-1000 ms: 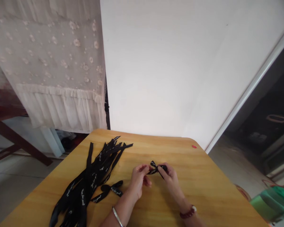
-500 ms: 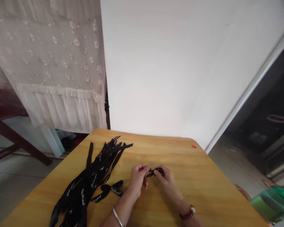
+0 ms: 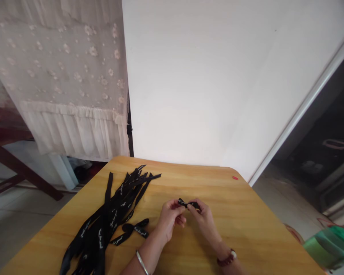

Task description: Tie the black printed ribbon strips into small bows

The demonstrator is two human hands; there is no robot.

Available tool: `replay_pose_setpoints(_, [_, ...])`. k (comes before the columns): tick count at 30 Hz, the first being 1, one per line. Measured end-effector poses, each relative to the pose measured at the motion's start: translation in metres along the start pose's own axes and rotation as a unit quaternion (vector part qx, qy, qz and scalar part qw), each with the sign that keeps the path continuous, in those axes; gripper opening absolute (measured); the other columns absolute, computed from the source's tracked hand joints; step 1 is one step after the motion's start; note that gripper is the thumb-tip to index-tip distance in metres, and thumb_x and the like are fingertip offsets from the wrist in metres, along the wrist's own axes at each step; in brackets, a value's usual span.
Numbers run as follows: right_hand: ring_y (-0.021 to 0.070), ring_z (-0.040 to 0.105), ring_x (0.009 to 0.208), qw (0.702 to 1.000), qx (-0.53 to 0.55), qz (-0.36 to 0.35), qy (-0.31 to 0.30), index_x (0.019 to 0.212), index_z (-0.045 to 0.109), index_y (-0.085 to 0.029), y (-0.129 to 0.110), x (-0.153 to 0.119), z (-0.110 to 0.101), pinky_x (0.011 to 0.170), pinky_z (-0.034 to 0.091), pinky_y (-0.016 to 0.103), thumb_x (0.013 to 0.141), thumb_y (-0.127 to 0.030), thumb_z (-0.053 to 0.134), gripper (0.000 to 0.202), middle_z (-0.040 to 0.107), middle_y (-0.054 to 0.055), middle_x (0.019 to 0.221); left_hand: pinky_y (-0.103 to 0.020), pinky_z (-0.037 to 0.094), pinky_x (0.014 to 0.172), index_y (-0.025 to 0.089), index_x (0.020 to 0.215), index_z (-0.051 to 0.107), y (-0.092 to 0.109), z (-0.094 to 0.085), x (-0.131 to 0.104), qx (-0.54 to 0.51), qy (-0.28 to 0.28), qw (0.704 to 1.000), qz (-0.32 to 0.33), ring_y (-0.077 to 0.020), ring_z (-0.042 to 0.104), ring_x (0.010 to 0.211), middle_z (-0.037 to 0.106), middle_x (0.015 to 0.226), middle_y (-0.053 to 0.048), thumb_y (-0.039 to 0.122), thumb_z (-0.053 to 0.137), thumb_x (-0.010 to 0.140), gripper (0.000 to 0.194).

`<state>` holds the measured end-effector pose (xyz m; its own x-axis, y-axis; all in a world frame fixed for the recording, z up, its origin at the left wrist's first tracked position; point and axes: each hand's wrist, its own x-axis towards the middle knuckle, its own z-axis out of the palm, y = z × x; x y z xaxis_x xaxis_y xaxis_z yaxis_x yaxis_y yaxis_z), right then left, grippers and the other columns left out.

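Above the wooden table (image 3: 218,236), a small black ribbon bow (image 3: 182,202) with white lettering is pinched between my two hands. My left hand (image 3: 170,217) grips it near the knot with thumb and index finger, the other fingers curled loosely. From the other side, my right hand (image 3: 203,215) pinches the bow by its knot and right loop. The fingers partly cover the knot and loops. To the left of my left hand lies a finished-looking black bow (image 3: 135,228) with printed tails. Beyond it spreads a pile of black printed ribbon strips (image 3: 114,210).
A small red object (image 3: 235,177) lies near the table's far right corner. Behind the table stands a white panel (image 3: 189,84), with a lace curtain (image 3: 74,76) to its left. A green translucent container (image 3: 331,244) is at the lower right, beyond the table edge.
My left fingers have shifted slightly right, in closer to the knot. The bow's left end now sticks up above them. The ribbon pile and the lying bow have not moved.
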<state>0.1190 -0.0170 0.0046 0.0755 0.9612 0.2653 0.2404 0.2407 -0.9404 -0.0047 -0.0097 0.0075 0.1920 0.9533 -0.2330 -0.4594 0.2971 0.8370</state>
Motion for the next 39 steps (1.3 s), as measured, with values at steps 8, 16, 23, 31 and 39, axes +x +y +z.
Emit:
replay_pose_setpoints(8, [0.0135, 0.05, 0.056, 0.999, 0.029, 0.008, -0.024, 0.066, 0.056, -0.015, 0.0, -0.001, 0.003, 0.051, 0.04, 0.021, 0.069, -0.034, 0.057, 0.02, 0.055, 0.0, 0.058, -0.022, 0.047, 0.047, 0.011, 0.061, 0.054, -0.004, 0.0, 0.0, -0.023, -0.017, 0.999, 0.016, -0.0091, 0.053, 0.049, 0.057, 0.055, 0.0, 0.015, 0.069, 0.052, 0.018])
replay_pose_setpoints(16, [0.0139, 0.052, 0.058, 0.999, 0.035, 0.006, -0.018, 0.068, 0.057, -0.015, -0.002, -0.002, 0.001, 0.051, 0.04, 0.021, 0.07, -0.035, 0.055, 0.02, 0.057, 0.001, 0.061, -0.02, 0.043, 0.035, 0.012, 0.062, 0.052, -0.001, -0.001, 0.0, -0.014, 0.003, 1.0, 0.027, -0.0082, 0.049, 0.038, 0.053, 0.05, 0.004, 0.016, 0.066, 0.055, 0.016])
replay_pose_setpoints(23, [0.0142, 0.053, 0.058, 0.999, 0.048, 0.02, 0.0, 0.066, 0.055, -0.015, 0.006, -0.001, 0.001, 0.052, 0.041, 0.022, 0.07, -0.036, 0.056, 0.022, 0.057, 0.002, 0.06, -0.022, 0.05, 0.053, 0.012, 0.063, 0.054, -0.003, -0.001, 0.003, -0.047, 0.011, 0.999, 0.013, -0.0159, 0.063, 0.058, 0.064, 0.062, -0.004, 0.014, 0.07, 0.052, 0.019])
replay_pose_setpoints(31, [0.0112, 0.049, 0.05, 0.998, 0.056, 0.022, 0.005, 0.063, 0.054, -0.015, 0.001, -0.002, 0.002, 0.047, 0.04, 0.021, 0.068, -0.036, 0.057, 0.022, 0.054, 0.0, 0.057, -0.025, 0.05, 0.056, 0.01, 0.059, 0.059, -0.003, -0.001, 0.003, -0.057, 0.019, 0.998, 0.028, -0.0116, 0.058, 0.051, 0.061, 0.055, -0.002, 0.015, 0.072, 0.049, 0.017])
replay_pose_setpoints(39, [0.0141, 0.052, 0.062, 0.997, 0.067, 0.011, -0.036, 0.067, 0.055, -0.016, -0.01, -0.003, -0.001, 0.054, 0.041, 0.023, 0.077, -0.042, 0.048, 0.028, 0.054, 0.002, 0.063, -0.025, 0.047, 0.046, 0.009, 0.059, 0.061, -0.007, 0.001, -0.005, 0.084, -0.066, 0.994, -0.029, -0.0098, 0.051, 0.042, 0.055, 0.046, 0.0, 0.014, 0.063, 0.055, 0.007])
